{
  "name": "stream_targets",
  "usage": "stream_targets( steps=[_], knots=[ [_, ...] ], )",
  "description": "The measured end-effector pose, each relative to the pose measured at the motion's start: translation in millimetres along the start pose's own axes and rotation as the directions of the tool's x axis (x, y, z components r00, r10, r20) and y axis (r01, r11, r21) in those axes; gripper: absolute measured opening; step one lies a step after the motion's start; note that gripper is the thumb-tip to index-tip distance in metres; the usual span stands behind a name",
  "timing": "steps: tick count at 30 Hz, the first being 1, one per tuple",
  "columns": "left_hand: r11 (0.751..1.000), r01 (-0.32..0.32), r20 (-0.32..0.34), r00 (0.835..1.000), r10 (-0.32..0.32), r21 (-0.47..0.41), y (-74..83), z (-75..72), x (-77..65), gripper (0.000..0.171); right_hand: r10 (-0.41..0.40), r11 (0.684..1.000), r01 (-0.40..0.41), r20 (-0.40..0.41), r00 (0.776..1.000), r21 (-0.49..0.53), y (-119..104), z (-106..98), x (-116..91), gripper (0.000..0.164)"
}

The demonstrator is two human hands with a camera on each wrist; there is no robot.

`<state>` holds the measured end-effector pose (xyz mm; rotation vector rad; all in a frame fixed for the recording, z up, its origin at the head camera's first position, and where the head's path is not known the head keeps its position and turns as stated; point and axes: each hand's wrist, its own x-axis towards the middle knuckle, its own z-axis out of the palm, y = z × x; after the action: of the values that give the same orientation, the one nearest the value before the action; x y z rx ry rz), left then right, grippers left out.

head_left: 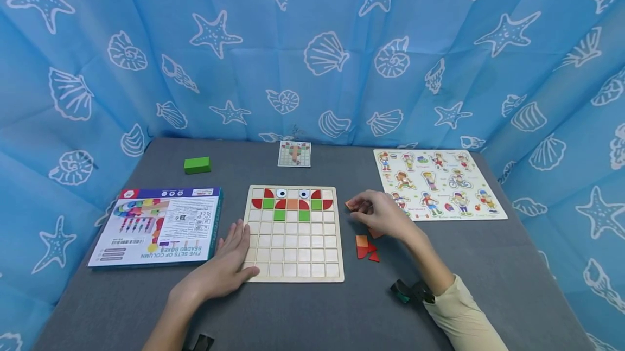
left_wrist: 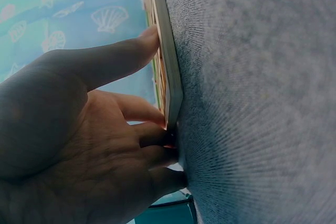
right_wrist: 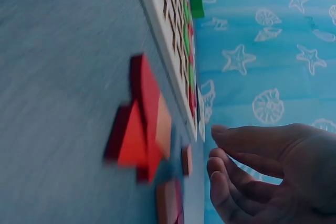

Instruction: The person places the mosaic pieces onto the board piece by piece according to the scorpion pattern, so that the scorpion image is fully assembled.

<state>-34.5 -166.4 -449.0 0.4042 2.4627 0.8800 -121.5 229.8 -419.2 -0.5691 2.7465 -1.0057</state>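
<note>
A wooden grid board (head_left: 290,256) holds red, green and orange tiles and two eye tiles in its upper rows. My left hand (head_left: 219,261) steadies its left side, thumb on the front left corner, fingers extended along the edge. To the right of the board, my right hand (head_left: 378,212) has its thumb and fingertips close together beside an orange tile (head_left: 349,206). No tile shows between the fingertips in the right wrist view, so a grip on it is unclear. Nearer lie an orange square tile (head_left: 361,241) and several red tiles (head_left: 373,256); the right hand partly covers another orange tile (head_left: 375,233).
Behind the board lies a small pattern card (head_left: 294,161). A boxed set (head_left: 151,231) is at the left, with a green block (head_left: 197,165) behind it. A picture puzzle board (head_left: 439,185) lies at the back right, partly behind the right hand. A blue curtain (head_left: 312,85) surrounds the table.
</note>
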Motion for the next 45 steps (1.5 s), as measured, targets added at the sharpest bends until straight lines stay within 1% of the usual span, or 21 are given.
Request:
stream_targets(
  steps=[3, 6, 9, 14, 22, 29, 33, 40, 45],
  knots=[
    [1.000, -0.014, -0.009, 1.000, 0.014, -0.007, -5.7, 2.0, 1.8, 0.099, 0.039, 0.999, -0.038, 0.008, 0.999, -0.031, 10, -6, -10, 0.020],
    [1.000, -0.019, -0.012, 1.000, 0.019, -0.011, -8.0, 2.4, 1.7, 0.101, 0.072, 0.995, -0.072, 0.000, 0.997, -0.076, 17, -9, -17, 0.019],
    [1.000, -0.011, -0.011, 1.000, 0.011, -0.008, -9.5, 3.3, 2.3, 0.101, 0.098, 0.990, -0.098, -0.007, 0.995, -0.103, 22, -10, -22, 0.019],
    [1.000, -0.009, -0.015, 1.000, 0.009, 0.005, -11.1, 5.0, 3.3, 0.100, 0.125, 0.987, -0.125, -0.009, 0.992, -0.105, 25, -10, -25, 0.021],
    [0.999, -0.037, -0.030, 0.999, 0.036, -0.024, -2.2, 1.6, -1.1, 0.098, 0.144, 0.985, -0.143, 0.002, 0.990, -0.096, 24, -9, -24, 0.020],
    [1.000, -0.012, -0.018, 1.000, 0.012, -0.001, 5.3, -2.1, -3.9, 0.095, 0.123, 0.989, -0.122, 0.008, 0.992, -0.082, 20, -7, -24, 0.019],
    [1.000, -0.007, -0.016, 1.000, 0.007, 0.012, 9.1, -2.7, -5.0, 0.095, 0.115, 0.992, -0.114, 0.016, 0.993, -0.052, 17, -7, -24, 0.018],
    [0.996, 0.028, -0.009, 1.000, -0.028, 0.083, 15.0, -3.3, -6.7, 0.092, 0.064, 0.996, -0.065, 0.019, 0.998, 0.066, 9, -4, -24, 0.010],
    [0.994, 0.024, -0.009, 1.000, -0.023, 0.109, 15.7, -3.3, -7.6, 0.091, 0.004, 0.993, -0.008, 0.037, 0.999, 0.119, 1, 3, -23, 0.008]
  ],
)
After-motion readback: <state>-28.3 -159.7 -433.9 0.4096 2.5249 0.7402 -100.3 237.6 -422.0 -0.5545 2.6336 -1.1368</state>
